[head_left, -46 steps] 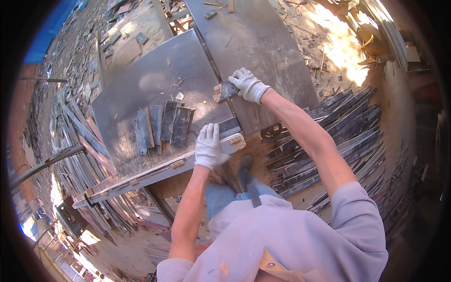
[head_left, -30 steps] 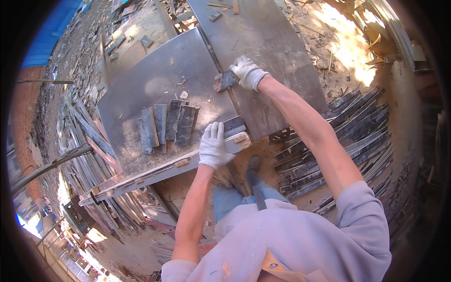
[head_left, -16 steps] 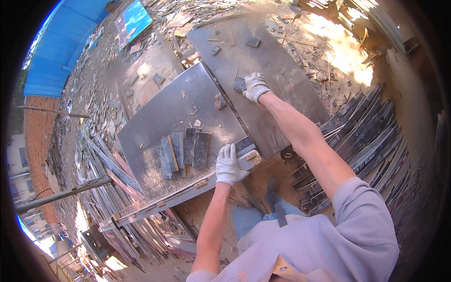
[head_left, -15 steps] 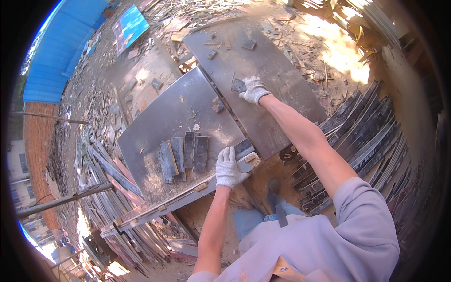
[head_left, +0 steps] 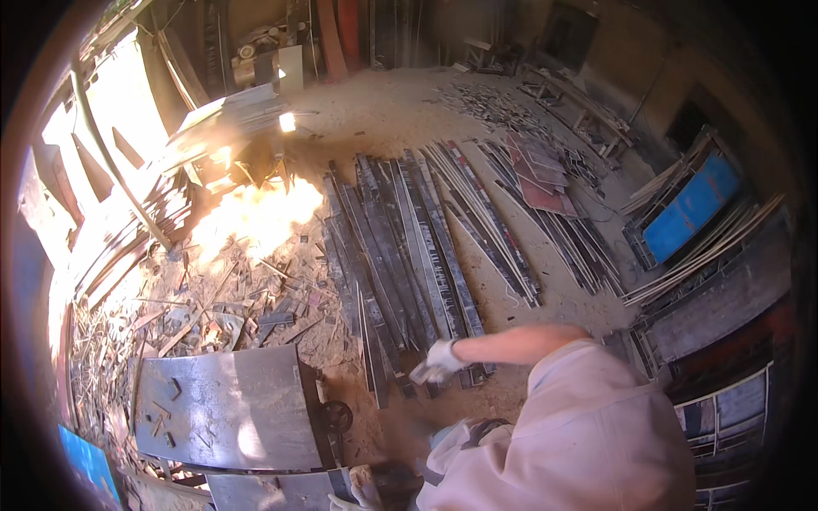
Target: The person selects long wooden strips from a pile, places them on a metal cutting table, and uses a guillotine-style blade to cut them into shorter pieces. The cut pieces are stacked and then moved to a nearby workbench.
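Dk grey tabletop (head_left: 277, 393) w/ sm. scraps (head_left: 161, 411) nr L end; sandy flr (head_left: 383, 106) w/ long dk strips (head_left: 396, 255).

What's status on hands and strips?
Right hand over dark strips, grip unclear. Left hand at table edge, mostly out of frame. Loose scraps left of strips.

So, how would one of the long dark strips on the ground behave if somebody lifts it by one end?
The long dark strips would probably bend somewhat, being so long and narrow. Their flat shape makes rolling unlikely. Neighbours might slide along with a lifted one, since many lie crowded and overlapping.
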The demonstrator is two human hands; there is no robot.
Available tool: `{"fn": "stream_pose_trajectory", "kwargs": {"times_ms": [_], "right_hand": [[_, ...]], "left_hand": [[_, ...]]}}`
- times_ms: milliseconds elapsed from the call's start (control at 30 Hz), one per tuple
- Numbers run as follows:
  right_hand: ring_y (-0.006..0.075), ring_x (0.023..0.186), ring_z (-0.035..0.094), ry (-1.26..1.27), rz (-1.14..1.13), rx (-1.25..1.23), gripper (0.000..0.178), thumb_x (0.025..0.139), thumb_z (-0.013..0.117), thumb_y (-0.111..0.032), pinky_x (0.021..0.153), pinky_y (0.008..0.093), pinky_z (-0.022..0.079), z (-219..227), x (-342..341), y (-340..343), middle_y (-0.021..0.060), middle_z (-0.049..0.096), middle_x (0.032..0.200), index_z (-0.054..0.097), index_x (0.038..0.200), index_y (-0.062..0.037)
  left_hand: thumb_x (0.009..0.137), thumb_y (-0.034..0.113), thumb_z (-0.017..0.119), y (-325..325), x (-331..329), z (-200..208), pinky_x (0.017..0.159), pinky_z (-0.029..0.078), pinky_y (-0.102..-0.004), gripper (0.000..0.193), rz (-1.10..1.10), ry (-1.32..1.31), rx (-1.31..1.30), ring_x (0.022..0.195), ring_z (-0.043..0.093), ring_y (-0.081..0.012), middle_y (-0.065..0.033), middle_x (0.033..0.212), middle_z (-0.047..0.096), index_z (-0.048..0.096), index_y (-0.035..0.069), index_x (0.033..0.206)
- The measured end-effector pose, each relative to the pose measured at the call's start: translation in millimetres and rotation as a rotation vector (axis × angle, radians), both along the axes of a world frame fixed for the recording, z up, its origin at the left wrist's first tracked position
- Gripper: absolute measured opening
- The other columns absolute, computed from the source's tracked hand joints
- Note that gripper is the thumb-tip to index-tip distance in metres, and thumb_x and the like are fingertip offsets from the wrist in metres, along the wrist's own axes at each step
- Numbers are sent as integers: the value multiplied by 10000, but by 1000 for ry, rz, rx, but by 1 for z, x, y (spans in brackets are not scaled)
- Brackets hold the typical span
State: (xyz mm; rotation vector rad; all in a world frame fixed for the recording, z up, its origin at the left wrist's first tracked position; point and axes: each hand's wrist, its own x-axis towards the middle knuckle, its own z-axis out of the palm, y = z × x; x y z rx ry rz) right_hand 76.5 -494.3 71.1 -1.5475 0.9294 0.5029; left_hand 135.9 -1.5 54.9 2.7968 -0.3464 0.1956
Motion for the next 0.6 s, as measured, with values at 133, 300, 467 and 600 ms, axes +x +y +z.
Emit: {"fn": "stream_pose_trajectory", "kwargs": {"times_ms": [133, 300, 467, 600], "right_hand": [[386, 1248, 660, -980, -1261, -171, 460, 1091, 526, -287, 1093, 471, 549, 223, -78, -311, 236, 683, 1330, 566, 1349, 91], [373, 1405, 540, -963, -450, -13, 516, 1139, 345, -308, 1212, 489, 419, 272, -46, -377, 261, 511, 1544, 455, 1520, 22], [252, 1171, 667, -357, -79, 3, 465, 1070, 574, -274, 994, 377, 556, 96, 35, -91, 166, 650, 1340, 546, 1456, -16], [172, 981, 709, -117, 480, 386, 508, 961, 801, -335, 836, 320, 582, 33, 1, 241, 73, 740, 1135, 650, 1350, -46]], "left_hand": [[817, 349, 834, 0, -62, -43, 1029, 463, -504, 616, 287, 550, -123, 1200, 553, -440, -249, 1260, 582, 625, -20, 1264], [921, 223, 760, -42, -73, -3, 829, 524, -424, 301, 459, 508, -439, 904, 638, -266, -157, 990, 686, 649, 23, 1117], [1017, 92, 662, -68, -99, 44, 747, 561, -313, 122, 615, 525, -1123, 848, 664, -115, -42, 959, 731, 674, 47, 1130], [1037, 114, 655, -70, -119, 57, 865, 552, -323, 245, 639, 530, -1133, 955, 675, -169, -93, 1049, 732, 669, 24, 1264]]}}
